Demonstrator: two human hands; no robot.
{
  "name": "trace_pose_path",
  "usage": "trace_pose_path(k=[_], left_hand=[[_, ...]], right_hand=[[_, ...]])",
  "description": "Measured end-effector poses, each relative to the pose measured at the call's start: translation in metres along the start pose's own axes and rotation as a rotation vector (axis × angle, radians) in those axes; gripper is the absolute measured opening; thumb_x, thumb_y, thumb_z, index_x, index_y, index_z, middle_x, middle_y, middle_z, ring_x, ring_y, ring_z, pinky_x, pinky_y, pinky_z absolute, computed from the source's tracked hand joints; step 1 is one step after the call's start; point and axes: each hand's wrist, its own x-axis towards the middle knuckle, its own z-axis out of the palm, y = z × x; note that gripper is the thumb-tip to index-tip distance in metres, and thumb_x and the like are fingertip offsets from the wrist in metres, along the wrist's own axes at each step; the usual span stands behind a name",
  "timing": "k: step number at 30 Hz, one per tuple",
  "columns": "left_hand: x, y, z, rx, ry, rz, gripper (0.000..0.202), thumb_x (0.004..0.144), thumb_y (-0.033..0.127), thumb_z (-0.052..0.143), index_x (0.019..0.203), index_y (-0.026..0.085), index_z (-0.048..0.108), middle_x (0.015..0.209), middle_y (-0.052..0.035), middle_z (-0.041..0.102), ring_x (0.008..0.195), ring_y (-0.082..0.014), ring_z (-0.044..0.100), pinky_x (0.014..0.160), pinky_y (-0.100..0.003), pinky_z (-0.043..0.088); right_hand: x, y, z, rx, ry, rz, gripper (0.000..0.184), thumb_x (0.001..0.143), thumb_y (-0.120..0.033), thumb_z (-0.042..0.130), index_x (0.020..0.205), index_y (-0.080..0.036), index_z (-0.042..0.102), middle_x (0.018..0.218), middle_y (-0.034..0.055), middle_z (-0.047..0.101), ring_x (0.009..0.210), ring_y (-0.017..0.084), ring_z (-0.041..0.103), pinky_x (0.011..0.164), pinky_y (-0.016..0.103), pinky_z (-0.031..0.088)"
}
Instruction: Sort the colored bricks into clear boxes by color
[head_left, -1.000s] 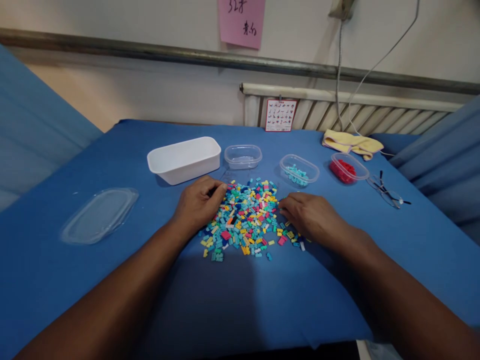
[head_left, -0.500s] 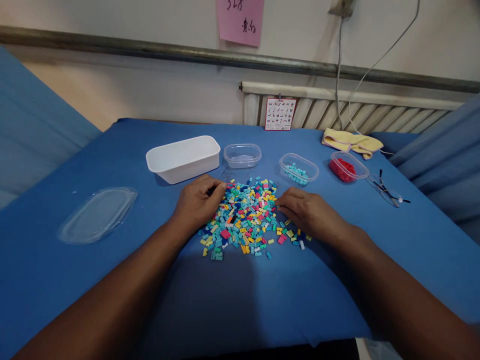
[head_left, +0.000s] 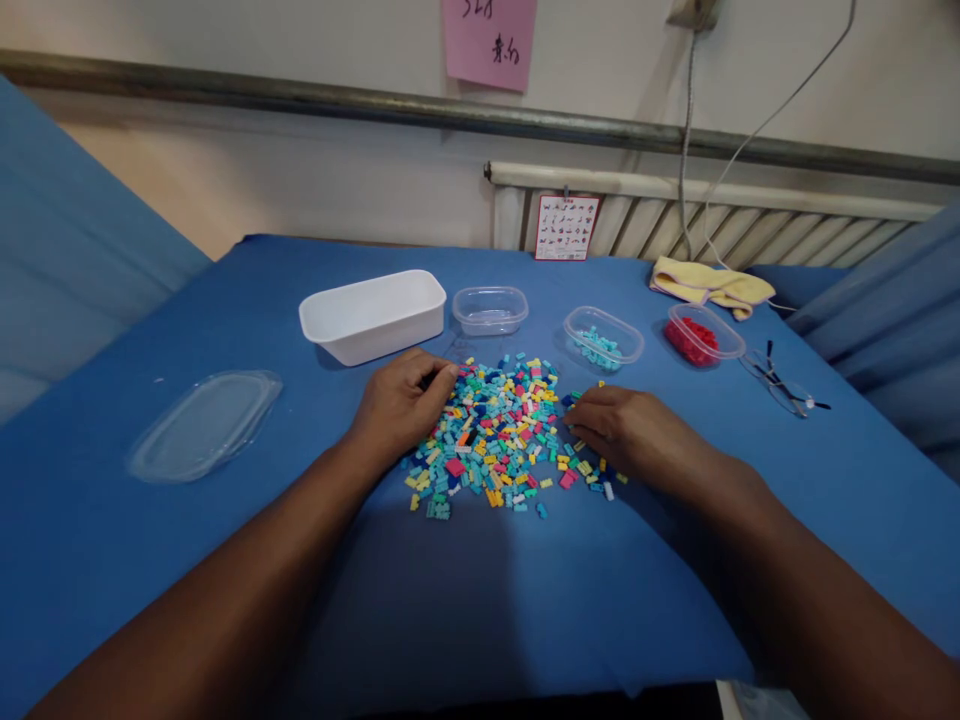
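A loose heap of small plastic building bricks (head_left: pixel 499 430) in turquoise, yellow, pink, blue and white lies on the blue cloth. At its left edge rests my left hand (head_left: pixel 405 400), thumb and index finger drawn together; whatever is between them is hidden. My right hand (head_left: pixel 622 425) is at the right side of the heap, its fingers bent and close together, tips down among scattered bricks. Whether it pinches one I cannot make out. Behind the hands stand a clear tub (head_left: pixel 598 345) with turquoise bricks and another clear tub (head_left: pixel 694 340) with red bricks.
A white bin (head_left: pixel 375 320) and a clear tub (head_left: pixel 490 315) stand behind the heap. Clear lids (head_left: pixel 206 425) lie at the left. Eyeglasses (head_left: pixel 784 385) and a yellow cloth (head_left: pixel 709 285) are at the right. A radiator (head_left: pixel 637 215) borders the table's back.
My right hand has shifted slightly right, and some bricks beside its fingers now lie apart from the main heap. My left hand has stayed in place. The view has turned slightly.
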Motion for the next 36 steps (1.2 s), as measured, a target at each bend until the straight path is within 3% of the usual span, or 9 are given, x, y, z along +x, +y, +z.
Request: trace_pose_path(k=[5, 8, 11, 14, 17, 21, 27, 32, 36], left_hand=[[0.000, -0.001, 0.000, 0.004, -0.002, 0.004, 0.033, 0.102, 0.043, 0.059, 0.086, 0.021, 0.077, 0.083, -0.0032, 0.072, 0.081, -0.0207, 0.068, 0.076, -0.033, 0.051], [0.000, -0.001, 0.000, 0.002, -0.002, 0.012, 0.032, 0.102, 0.042, 0.059, 0.087, 0.021, 0.077, 0.083, -0.0034, 0.072, 0.081, -0.0205, 0.068, 0.076, -0.032, 0.050], [0.000, -0.001, 0.000, -0.002, 0.004, 0.013, 0.031, 0.102, 0.042, 0.060, 0.088, 0.020, 0.077, 0.083, -0.0034, 0.072, 0.081, -0.0201, 0.068, 0.076, -0.032, 0.049], [0.000, -0.001, 0.000, -0.005, 0.003, 0.014, 0.032, 0.102, 0.042, 0.060, 0.088, 0.021, 0.078, 0.084, -0.0031, 0.073, 0.081, -0.0199, 0.068, 0.076, -0.031, 0.050], [0.000, -0.002, 0.000, -0.005, 0.006, 0.013, 0.032, 0.102, 0.042, 0.060, 0.087, 0.021, 0.078, 0.083, -0.0030, 0.073, 0.081, -0.0197, 0.068, 0.077, -0.031, 0.050], [-0.001, -0.002, 0.001, -0.025, 0.019, 0.003, 0.030, 0.100, 0.041, 0.061, 0.086, 0.020, 0.077, 0.083, -0.0034, 0.073, 0.079, -0.0192, 0.067, 0.075, -0.030, 0.050], [-0.001, -0.001, 0.002, -0.015, 0.020, 0.005, 0.028, 0.101, 0.040, 0.062, 0.088, 0.021, 0.078, 0.085, -0.0029, 0.073, 0.080, -0.0197, 0.068, 0.078, -0.032, 0.052], [-0.001, -0.003, 0.001, -0.023, 0.011, 0.013, 0.027, 0.102, 0.039, 0.061, 0.089, 0.022, 0.078, 0.086, -0.0029, 0.074, 0.081, -0.0203, 0.068, 0.080, -0.033, 0.052], [0.000, -0.003, 0.001, -0.012, 0.011, 0.014, 0.027, 0.102, 0.038, 0.062, 0.087, 0.022, 0.077, 0.085, -0.0027, 0.073, 0.082, -0.0201, 0.068, 0.080, -0.033, 0.052]], right_hand=[[-0.001, -0.003, -0.001, -0.037, -0.013, -0.054, 0.022, 0.109, -0.021, 0.057, 0.107, -0.021, 0.078, 0.099, 0.0092, 0.077, 0.090, 0.022, 0.070, 0.080, 0.033, 0.054], [0.003, 0.001, -0.010, -0.056, 0.245, -0.027, 0.022, 0.110, -0.025, 0.057, 0.117, -0.022, 0.077, 0.114, 0.0121, 0.079, 0.105, 0.026, 0.073, 0.094, 0.039, 0.057], [0.014, 0.018, -0.021, -0.133, 0.528, 0.123, 0.023, 0.110, -0.031, 0.058, 0.122, -0.022, 0.076, 0.119, 0.0134, 0.080, 0.113, 0.030, 0.074, 0.102, 0.047, 0.057], [0.023, 0.038, -0.026, -0.149, 0.646, 0.229, 0.024, 0.107, -0.030, 0.060, 0.122, -0.021, 0.076, 0.119, 0.0141, 0.081, 0.109, 0.031, 0.076, 0.099, 0.050, 0.060], [0.020, 0.047, -0.024, -0.146, 0.663, 0.237, 0.024, 0.108, -0.026, 0.057, 0.116, -0.020, 0.078, 0.114, 0.0135, 0.082, 0.106, 0.030, 0.077, 0.098, 0.050, 0.060], [0.006, 0.035, -0.019, -0.039, 0.530, 0.157, 0.021, 0.107, -0.026, 0.058, 0.114, -0.023, 0.077, 0.105, 0.0092, 0.082, 0.096, 0.026, 0.077, 0.087, 0.042, 0.060], [-0.007, 0.012, -0.017, 0.131, 0.100, -0.069, 0.016, 0.108, -0.028, 0.061, 0.112, -0.023, 0.076, 0.098, 0.0065, 0.079, 0.090, 0.021, 0.073, 0.080, 0.034, 0.056], [-0.003, 0.000, -0.011, 0.192, -0.036, -0.160, 0.019, 0.111, -0.025, 0.057, 0.110, -0.022, 0.075, 0.101, 0.0071, 0.077, 0.094, 0.020, 0.070, 0.086, 0.034, 0.054], [0.001, -0.009, -0.009, 0.116, -0.131, -0.124, 0.019, 0.110, -0.027, 0.059, 0.107, -0.021, 0.076, 0.097, 0.0067, 0.075, 0.090, 0.021, 0.068, 0.082, 0.033, 0.051]])
